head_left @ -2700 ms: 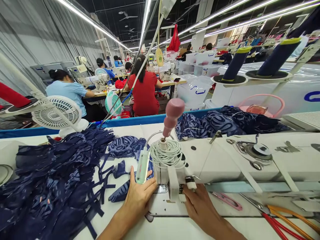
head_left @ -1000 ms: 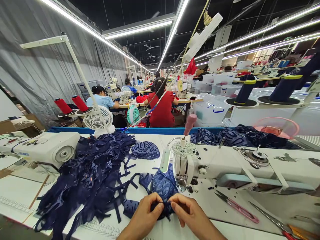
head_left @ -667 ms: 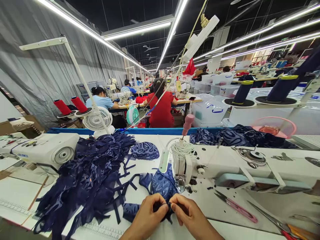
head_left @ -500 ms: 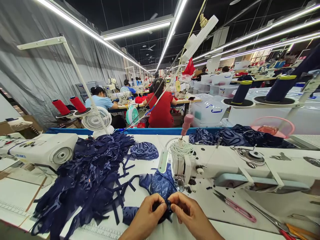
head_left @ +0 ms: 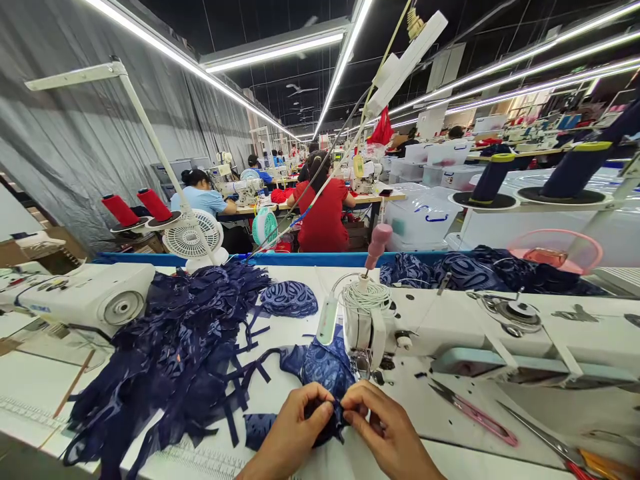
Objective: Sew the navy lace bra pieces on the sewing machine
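two hands: bare, fingertips nearly meeting at the near end of one navy garment;
left hand (head_left: pixel 300 423): thumb and forefinger pinched together, no gap seen, on the garment's dark edge;
right hand (head_left: pixel 380 420): thumb and forefinger likewise pinched on that edge, just beside the left; remaining fingers curled;
navy garment (head_left: pixel 325 363): pale-patterned; on the white table (head_left: pixel 313 273), just left of the machine's needle area, near end between the hands;
sewing machine (head_left: pixel 445 313): white; coil of pale cord (head_left: pixel 367 297) on its head, pink-handled tool (head_left: pixel 379 243) upright in the coil;
heap (head_left: pixel 175 360): navy pieces and straps, left of the garment;
patterned piece (head_left: pixel 289 298): lying apart, beyond the garment;
cutting tools: pink snips (head_left: pixel 477 420), right of the right hand; long metal scissors (head_left: pixel 543 433), farther right;
thread: two red cones (head_left: pixel 155 205), left; two navy cones (head_left: pixel 493 179), right;
co-worker (head_left: pixel 323 207): red top, back turned, seated beyond the table
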Available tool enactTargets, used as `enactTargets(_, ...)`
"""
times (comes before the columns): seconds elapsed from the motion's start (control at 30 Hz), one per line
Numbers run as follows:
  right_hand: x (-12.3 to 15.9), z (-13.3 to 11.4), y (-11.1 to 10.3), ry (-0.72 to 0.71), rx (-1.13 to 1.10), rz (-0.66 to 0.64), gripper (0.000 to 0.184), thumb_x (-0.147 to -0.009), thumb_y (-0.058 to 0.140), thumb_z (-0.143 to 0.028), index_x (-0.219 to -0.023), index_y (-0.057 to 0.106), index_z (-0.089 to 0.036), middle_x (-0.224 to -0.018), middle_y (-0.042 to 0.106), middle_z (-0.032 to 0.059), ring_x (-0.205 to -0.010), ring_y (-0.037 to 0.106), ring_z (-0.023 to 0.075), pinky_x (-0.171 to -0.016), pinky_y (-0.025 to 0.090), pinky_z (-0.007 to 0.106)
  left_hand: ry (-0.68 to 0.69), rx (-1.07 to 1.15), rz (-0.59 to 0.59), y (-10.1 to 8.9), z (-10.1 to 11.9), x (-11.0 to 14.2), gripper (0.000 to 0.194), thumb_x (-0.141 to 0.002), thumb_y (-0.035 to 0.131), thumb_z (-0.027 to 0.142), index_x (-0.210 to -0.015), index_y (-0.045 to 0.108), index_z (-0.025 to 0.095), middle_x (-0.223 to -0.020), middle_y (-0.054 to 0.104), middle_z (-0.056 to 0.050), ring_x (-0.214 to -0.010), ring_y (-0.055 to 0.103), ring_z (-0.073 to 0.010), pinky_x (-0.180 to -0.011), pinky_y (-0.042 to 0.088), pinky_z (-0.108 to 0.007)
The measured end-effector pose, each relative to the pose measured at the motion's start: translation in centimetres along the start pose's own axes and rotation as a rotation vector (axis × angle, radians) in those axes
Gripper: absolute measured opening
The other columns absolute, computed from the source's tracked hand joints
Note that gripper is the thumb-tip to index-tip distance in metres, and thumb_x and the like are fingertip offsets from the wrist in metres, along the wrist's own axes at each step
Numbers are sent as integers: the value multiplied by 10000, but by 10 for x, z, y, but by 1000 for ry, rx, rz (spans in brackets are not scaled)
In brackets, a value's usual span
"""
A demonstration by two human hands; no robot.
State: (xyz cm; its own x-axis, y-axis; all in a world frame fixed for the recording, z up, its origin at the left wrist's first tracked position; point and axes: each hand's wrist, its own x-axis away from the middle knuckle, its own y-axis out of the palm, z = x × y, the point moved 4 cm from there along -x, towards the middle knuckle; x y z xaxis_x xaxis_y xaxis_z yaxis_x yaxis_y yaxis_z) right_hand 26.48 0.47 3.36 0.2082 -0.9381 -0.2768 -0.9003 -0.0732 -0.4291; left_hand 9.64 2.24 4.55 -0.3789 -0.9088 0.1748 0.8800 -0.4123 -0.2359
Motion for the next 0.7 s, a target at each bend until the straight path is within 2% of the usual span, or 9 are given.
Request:
enactTargets(0.1,0,1,1,21,7,4,113,-940,555,-325,-915,637,-251,-858,612,16,-714,574,162,-545,411,241,-4,10,-7,0,0,0,302,-824,546,454,-890,614,168,-778,523,-3,-789,471,-174,-712,372,-268)
enactTargets(0.37,3,-3,0,-48,-25,42,189,-972,518,-345,-866,645,-254,-843,606,23,-707,579,166,-549,413,254,-26,0,2,0,1,3,310,-810,539,470,-880,606,176,-785,516,-6,-806,467,-184,-713,374,-273)
enactTargets(0.5,6,-2,-1,-13,-6,56,194,-973,525,-379,-866,624,-252,-854,607,25,-709,579,165,-532,412,250,-35,3,13,0,1,3,315,-808,553,485,-882,603,183,-761,496,6,-778,450,-173,-693,364,-264)
enactTargets(0.63,4,3,0,53,21,35,190,-972,525,-423,-1009,631,-270,-919,631,23,-727,598,161,-540,431,245,-20,11,24,-1,3,1,324,-821,554,495,-888,605,183,-763,495,10,-757,442,-163,-686,360,-259)
enactTargets(0.7,1,1,2,35,33,-2,209,-975,512,-433,-1003,636,-268,-930,635,24,-755,605,167,-580,449,251,15,20,17,-1,5,1,310,-826,550,482,-881,603,181,-772,511,5,-768,458,-167,-695,369,-261)
